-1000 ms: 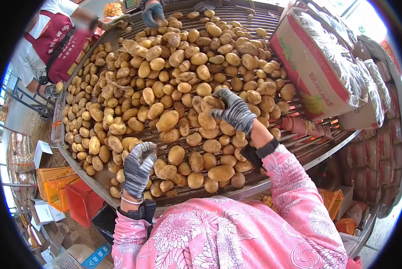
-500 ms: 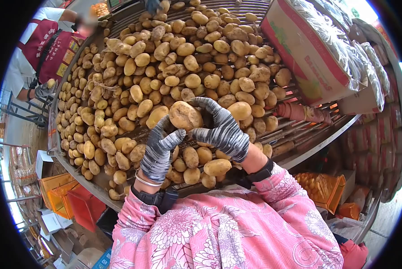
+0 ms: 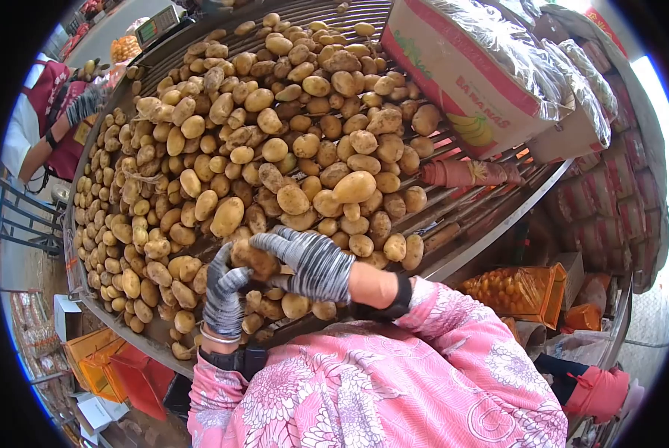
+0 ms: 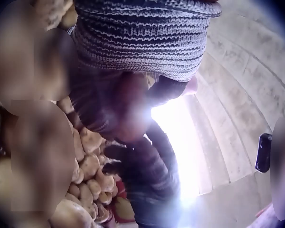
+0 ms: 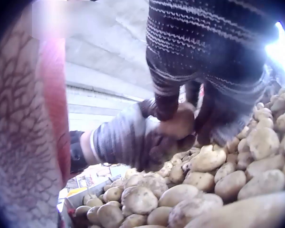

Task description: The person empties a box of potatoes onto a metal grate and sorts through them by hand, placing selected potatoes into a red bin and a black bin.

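Observation:
Both hands wear striped grey knit gloves and hold one brown, dirt-marked potato (image 3: 254,260) between them, over the near side of the heap. My left hand (image 3: 224,295) curls its fingers and thumb round the left side. From the right, my right hand (image 3: 312,263) grips it with fingers over the top and thumb below. The right wrist view shows the potato (image 5: 180,121) between the gloved fingers; in the left wrist view it (image 4: 133,121) is partly shaded. A wide heap of loose potatoes (image 3: 200,187) lies all round on a slatted metal table (image 3: 461,254).
A banana carton (image 3: 454,82) with clear plastic bags stands at the back right, near a rolled red mesh bundle (image 3: 469,173). An orange crate (image 3: 513,291) of potatoes sits below the right edge; red and orange bins (image 3: 144,377) are below left. Another person's gloved hand (image 3: 88,104) is at far left.
The hands were apart over the heap, then came together round a large potato. Now they hold a potato lower and further left, its browner side showing. The head view has shifted to the right.

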